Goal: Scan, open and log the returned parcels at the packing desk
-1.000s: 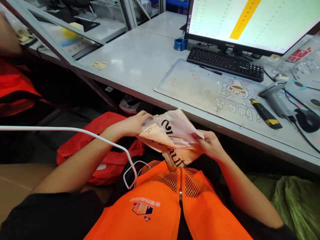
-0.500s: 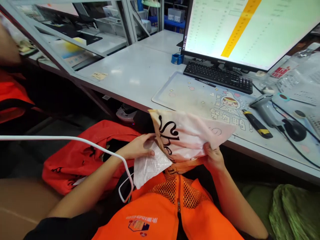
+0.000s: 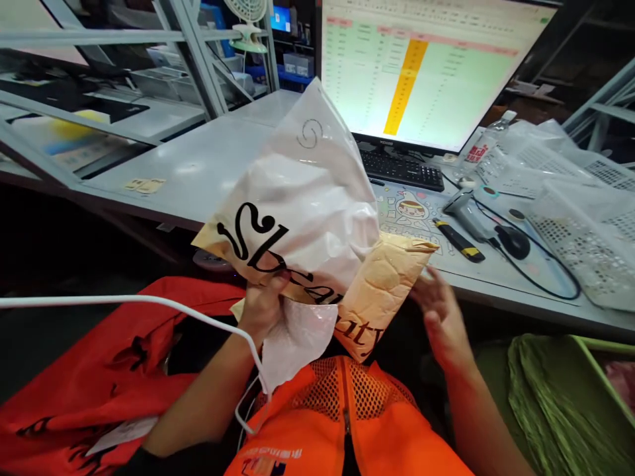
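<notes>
In my left hand (image 3: pixel 265 304) is a large glossy plastic mailer bag (image 3: pixel 317 198), pale with black script lettering, pinched under the thumb along its lower edge. Below it hangs a small white bubble-wrap pouch (image 3: pixel 300 337), held in the same hand. A yellowish-orange part of the packaging (image 3: pixel 377 287), with more black letters, sticks out at the lower right; I cannot tell whether it is a folded flap or a separate parcel. My right hand (image 3: pixel 441 317) is just right of it, apart from the packaging, fingers spread and slightly blurred, holding nothing.
Behind the bag stands a monitor (image 3: pixel 397 79) with a keyboard (image 3: pixel 404 170). On the desk mat lie a barcode scanner (image 3: pixel 466 215) and a box cutter (image 3: pixel 459 240). White plastic baskets (image 3: pixel 585 238) stand at right. A red bag (image 3: pixel 129 370) lies at lower left; a white cable (image 3: pixel 149 301) crosses in front.
The mailer bag has been raised and turned, so its pale corner points up. My right hand has let go of it and moved to the right. The view has shifted rightward.
</notes>
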